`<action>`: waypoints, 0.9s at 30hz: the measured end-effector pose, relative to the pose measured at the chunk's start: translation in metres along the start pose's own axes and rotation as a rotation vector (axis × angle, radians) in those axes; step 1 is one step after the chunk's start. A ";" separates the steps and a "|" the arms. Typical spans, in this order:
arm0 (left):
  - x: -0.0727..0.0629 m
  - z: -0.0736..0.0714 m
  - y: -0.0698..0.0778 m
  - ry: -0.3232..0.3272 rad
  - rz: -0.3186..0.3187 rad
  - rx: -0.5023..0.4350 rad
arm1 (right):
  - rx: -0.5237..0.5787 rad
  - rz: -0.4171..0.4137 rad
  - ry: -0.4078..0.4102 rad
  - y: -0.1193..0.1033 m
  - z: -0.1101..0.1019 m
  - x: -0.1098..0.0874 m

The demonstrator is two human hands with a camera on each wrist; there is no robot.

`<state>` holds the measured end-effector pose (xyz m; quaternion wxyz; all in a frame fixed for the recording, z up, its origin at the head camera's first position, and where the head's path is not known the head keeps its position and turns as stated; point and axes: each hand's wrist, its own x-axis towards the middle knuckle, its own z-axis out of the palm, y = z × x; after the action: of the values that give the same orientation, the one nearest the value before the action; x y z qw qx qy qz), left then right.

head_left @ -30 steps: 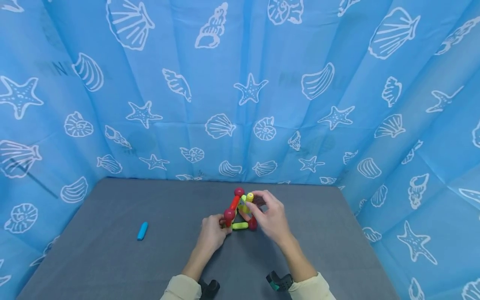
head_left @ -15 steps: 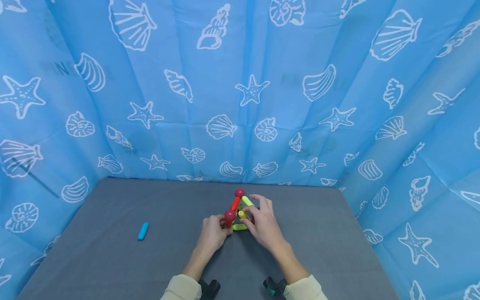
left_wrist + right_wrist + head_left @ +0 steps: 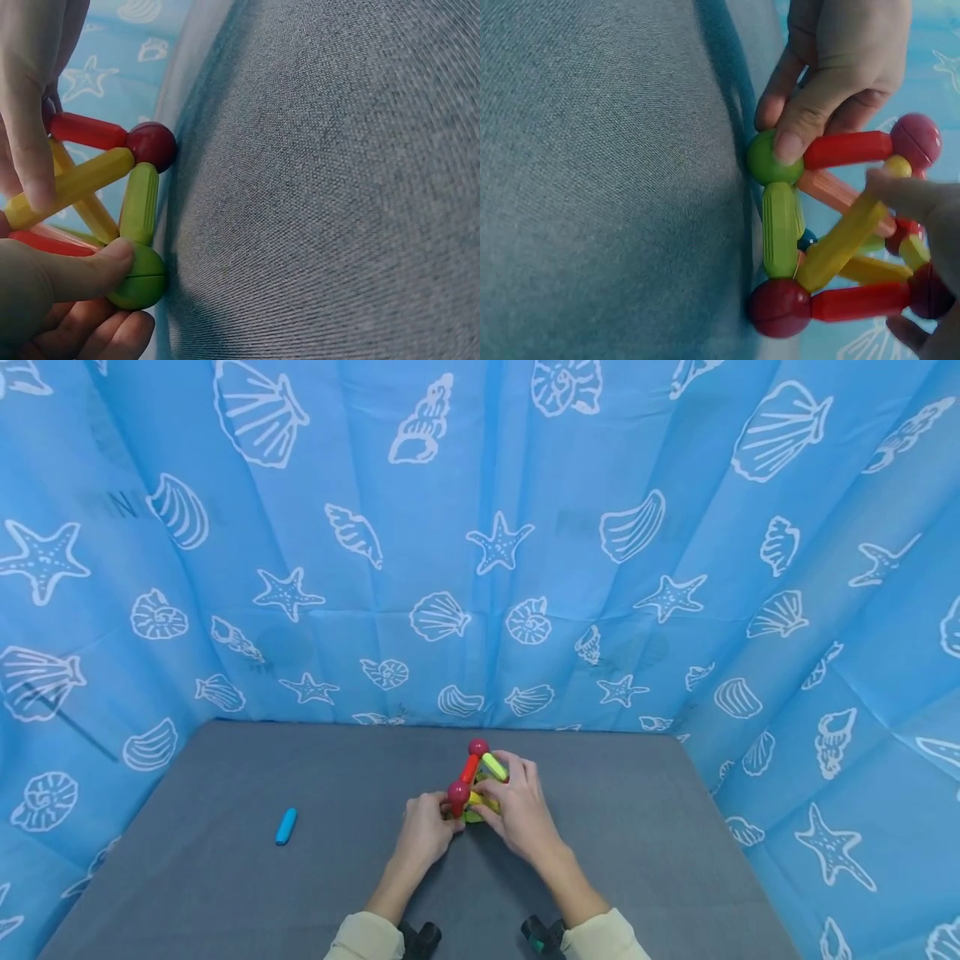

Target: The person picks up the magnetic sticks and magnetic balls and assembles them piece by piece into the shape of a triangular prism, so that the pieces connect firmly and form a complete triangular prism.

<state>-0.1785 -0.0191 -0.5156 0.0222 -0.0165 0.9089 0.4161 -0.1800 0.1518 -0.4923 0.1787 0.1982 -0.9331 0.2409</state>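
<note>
On the table stands a frame of coloured sticks and balls. My left hand [image 3: 425, 831] grips its green ball [image 3: 144, 283] at the near left lower corner, thumb on top of the ball. My right hand [image 3: 521, 814] pinches a yellow stick [image 3: 846, 244] between thumb and finger. That stick slants across the frame's near side, one end at the dark red ball [image 3: 780, 308], the other right at the pinkish-red ball [image 3: 916, 141]. A light green stick [image 3: 780, 229] joins the green and dark red balls along the bottom. Red sticks [image 3: 847, 151] form the uprights.
A blue stick [image 3: 286, 827] lies alone on the grey tablecloth [image 3: 225, 893], well left of my left hand. A blue curtain [image 3: 480, 652] with white shell prints hangs along the table's back and sides.
My right hand has moved left and down with the yellow stick, from holding it upright over the frame to slanting it across the near side. The left hand keeps its grip on the green ball.
</note>
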 end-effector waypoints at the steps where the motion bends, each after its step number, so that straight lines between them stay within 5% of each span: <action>1: 0.000 0.000 0.000 0.001 -0.003 0.003 | 0.050 0.019 0.000 0.003 0.000 0.000; 8: 0.002 -0.001 0.000 0.006 -0.006 -0.002 | 0.515 0.318 -0.111 0.038 0.005 -0.009; 13: 0.002 -0.001 -0.004 0.012 -0.007 0.000 | 0.574 0.372 -0.326 0.057 0.018 -0.018; 18: 0.002 -0.006 -0.008 -0.031 0.037 0.063 | 0.585 0.380 -0.310 0.061 0.023 -0.025; 22: -0.005 -0.034 -0.022 0.003 0.050 0.111 | 0.565 0.386 -0.288 0.062 0.023 -0.027; 27: -0.011 -0.101 -0.062 0.093 0.001 0.176 | 0.563 0.375 -0.283 0.061 0.024 -0.027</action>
<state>-0.1671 -0.1360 -0.4958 -0.0188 -0.0335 0.9420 0.3333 -0.1905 0.1966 -0.5468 -0.0610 0.0964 -0.8658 0.4873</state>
